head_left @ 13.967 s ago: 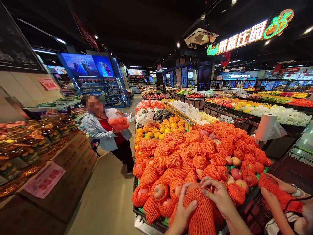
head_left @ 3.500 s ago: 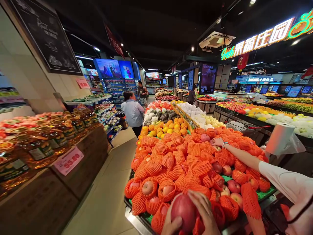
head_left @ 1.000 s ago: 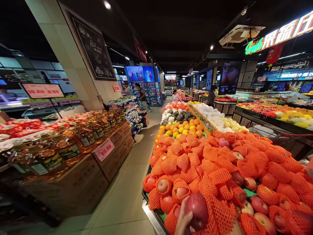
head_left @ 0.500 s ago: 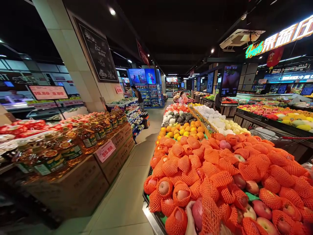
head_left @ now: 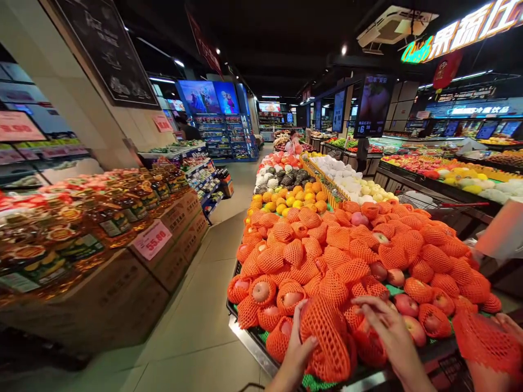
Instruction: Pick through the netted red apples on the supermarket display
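L hand [head_left: 297, 348] grips netted apple [head_left: 327, 337]; R hand [head_left: 386, 326] part-open, empty. Pink tag [head_left: 152, 239] w/ "55.80"; lit sign [head_left: 460, 37] incl. "果蔬".

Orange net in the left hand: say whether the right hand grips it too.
No, only the left hand grips the orange net; the right hand is open and apart from it.

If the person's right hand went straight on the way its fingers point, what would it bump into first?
Probably one of the net-wrapped apples piled just beyond the right hand. The net-covered fruit in the left hand sits close beside that line, though, and depth is hard to judge.
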Action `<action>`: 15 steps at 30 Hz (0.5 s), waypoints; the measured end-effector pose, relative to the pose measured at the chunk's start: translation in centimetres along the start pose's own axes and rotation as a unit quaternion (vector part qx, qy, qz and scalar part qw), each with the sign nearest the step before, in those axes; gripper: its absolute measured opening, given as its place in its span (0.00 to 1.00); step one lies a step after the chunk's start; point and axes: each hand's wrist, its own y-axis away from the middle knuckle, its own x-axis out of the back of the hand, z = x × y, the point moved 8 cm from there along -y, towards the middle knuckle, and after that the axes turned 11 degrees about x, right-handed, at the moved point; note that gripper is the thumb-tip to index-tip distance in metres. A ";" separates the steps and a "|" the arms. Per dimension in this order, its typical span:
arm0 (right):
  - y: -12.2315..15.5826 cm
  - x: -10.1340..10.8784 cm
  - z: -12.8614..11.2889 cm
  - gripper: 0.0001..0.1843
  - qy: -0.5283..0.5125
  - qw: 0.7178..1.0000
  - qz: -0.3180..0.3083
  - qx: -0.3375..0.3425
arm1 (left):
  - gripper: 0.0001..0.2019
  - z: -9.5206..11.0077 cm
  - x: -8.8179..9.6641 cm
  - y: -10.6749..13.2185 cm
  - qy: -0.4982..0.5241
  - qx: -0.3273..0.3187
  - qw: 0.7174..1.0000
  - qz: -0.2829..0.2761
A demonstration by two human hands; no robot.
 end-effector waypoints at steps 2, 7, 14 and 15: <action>-0.9 -2.1 1.1 0.34 -0.024 1.000 -0.010 -0.007 | 0.56 0.9 -0.4 0.4 -0.010 -0.026 0.999 -0.018; -1.3 -4.9 2.4 0.35 -0.077 0.997 0.023 -0.015 | 0.49 3.2 -0.8 0.8 -0.072 -0.080 0.994 -0.007; -3.1 -5.2 3.8 0.43 -0.226 0.962 -0.056 -0.144 | 0.40 0.1 -1.0 0.5 0.059 0.048 0.995 -0.063; -3.3 -5.5 4.0 0.44 -0.221 0.961 -0.070 -0.149 | 0.36 -1.0 -0.9 0.5 0.092 0.076 0.991 -0.061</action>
